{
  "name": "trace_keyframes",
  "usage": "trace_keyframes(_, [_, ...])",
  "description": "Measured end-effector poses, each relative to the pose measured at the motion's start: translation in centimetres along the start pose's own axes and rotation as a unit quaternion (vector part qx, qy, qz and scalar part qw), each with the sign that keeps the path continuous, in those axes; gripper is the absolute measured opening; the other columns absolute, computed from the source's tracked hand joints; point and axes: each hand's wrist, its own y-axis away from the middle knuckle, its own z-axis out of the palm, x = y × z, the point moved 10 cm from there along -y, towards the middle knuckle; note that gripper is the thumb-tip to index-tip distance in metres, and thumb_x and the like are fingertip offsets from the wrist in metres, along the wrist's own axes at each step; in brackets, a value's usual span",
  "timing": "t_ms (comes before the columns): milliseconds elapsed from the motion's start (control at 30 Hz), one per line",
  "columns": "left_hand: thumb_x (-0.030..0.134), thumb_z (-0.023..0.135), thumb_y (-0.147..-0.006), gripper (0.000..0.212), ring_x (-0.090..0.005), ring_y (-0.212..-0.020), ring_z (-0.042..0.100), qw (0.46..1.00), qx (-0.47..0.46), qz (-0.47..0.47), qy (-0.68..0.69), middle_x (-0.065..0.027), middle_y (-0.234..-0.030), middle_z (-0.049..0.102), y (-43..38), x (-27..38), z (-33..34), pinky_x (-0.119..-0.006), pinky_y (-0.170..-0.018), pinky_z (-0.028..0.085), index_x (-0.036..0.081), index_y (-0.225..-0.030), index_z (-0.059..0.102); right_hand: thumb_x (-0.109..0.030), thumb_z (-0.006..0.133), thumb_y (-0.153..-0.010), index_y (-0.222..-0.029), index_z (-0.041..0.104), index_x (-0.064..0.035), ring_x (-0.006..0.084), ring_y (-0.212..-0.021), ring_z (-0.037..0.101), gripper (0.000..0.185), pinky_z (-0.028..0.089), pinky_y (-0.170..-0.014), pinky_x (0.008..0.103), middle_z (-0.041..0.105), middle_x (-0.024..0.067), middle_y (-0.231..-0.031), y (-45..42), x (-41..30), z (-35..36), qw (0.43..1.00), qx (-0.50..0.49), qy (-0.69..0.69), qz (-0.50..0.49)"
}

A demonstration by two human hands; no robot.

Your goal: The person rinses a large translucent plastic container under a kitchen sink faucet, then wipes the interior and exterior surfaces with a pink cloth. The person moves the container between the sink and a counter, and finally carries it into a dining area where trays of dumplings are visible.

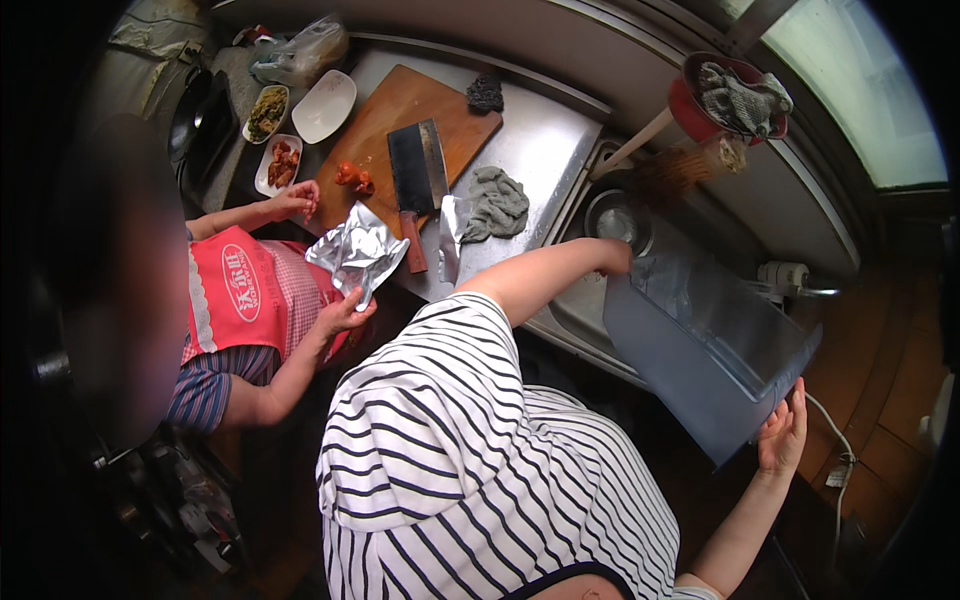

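Note:
I hold a translucent blue-grey plastic drawer (675, 352) tilted over the edge of a steel sink (581, 319). My left hand (616, 257) is at the drawer's far left corner, its fingers mostly hidden. At the opposite end my right hand (784, 433) supports the lower corner, with the fingers against the outer wall. Wet streaks and some clear residue show inside the drawer. Just behind it, a round metal bowl (616, 217) sits in the sink.
At left, a co-worker in a red apron (240, 292) holds crumpled aluminium foil (360, 244). A cleaver (420, 169) lies on a wooden cutting board (397, 97), near a grey rag (497, 204). A red basin (686, 105), a brush (675, 172) and a faucet (814, 292) edge the sink.

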Motion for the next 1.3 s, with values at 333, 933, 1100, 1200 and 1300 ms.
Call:
trace_keyframes(333, [0.022,0.062,-0.074,0.025,-0.0308,-0.091,0.061,0.960,0.253,0.114,0.015,-0.0132,-0.093,0.065,2.4,1.1,-10.2,-0.037,-0.080,0.047,0.009,-0.095,0.065,-0.044,0.060,-0.085,-0.117,0.050,-0.0106,0.0160,-0.090,0.058,0.048,0.043,-0.080,0.0330,0.060,0.0035,-0.100,0.5,11.1,0.3,0.990,0.095,-0.034,0.099])
trace_keyframes(933, [0.013,0.053,-0.089,0.018,-0.0172,-0.090,0.064,0.913,0.337,0.213,0.086,-0.0064,-0.094,0.067,4.4,9.7,-10.8,-0.027,-0.080,0.046,0.007,-0.103,0.063,-0.034,0.064,-0.075,-0.128,0.036,-0.0154,0.0218,-0.093,0.054,0.063,0.044,-0.074,0.0478,0.050,0.0064,-0.110,2.5,20.4,-4.9,0.957,0.209,-0.127,0.157])
trace_keyframes(1100, [0.012,0.053,-0.090,0.019,-0.0163,-0.091,0.063,0.902,0.339,0.256,0.082,-0.0062,-0.096,0.067,4.4,10.6,-11.3,-0.026,-0.081,0.046,0.007,-0.105,0.063,-0.030,0.063,-0.077,-0.125,0.039,-0.0152,0.0229,-0.094,0.058,0.056,0.047,-0.073,0.0490,0.053,0.0064,-0.107,2.4,20.9,-5.0,0.957,0.205,-0.133,0.153])
trace_keyframes(1200, [0.012,0.052,-0.090,0.019,-0.0160,-0.093,0.063,0.900,0.329,0.270,0.098,-0.0056,-0.098,0.067,3.2,10.0,-10.9,-0.026,-0.082,0.046,0.007,-0.107,0.061,-0.024,0.061,-0.078,-0.130,0.033,-0.0121,0.0215,-0.094,0.057,0.060,0.048,-0.073,0.0442,0.052,0.0071,-0.108,2.3,20.2,-4.7,0.967,0.218,-0.113,0.073])
trace_keyframes(1300, [0.012,0.052,-0.091,0.018,-0.0158,-0.095,0.062,0.906,0.324,0.260,0.085,-0.0055,-0.100,0.066,1.3,8.8,-10.0,-0.026,-0.083,0.045,0.006,-0.107,0.058,-0.018,0.059,-0.079,-0.132,0.028,-0.0089,0.0196,-0.093,0.057,0.063,0.049,-0.072,0.0391,0.051,0.0076,-0.108,2.2,19.3,-4.0,0.971,0.227,-0.075,0.009])
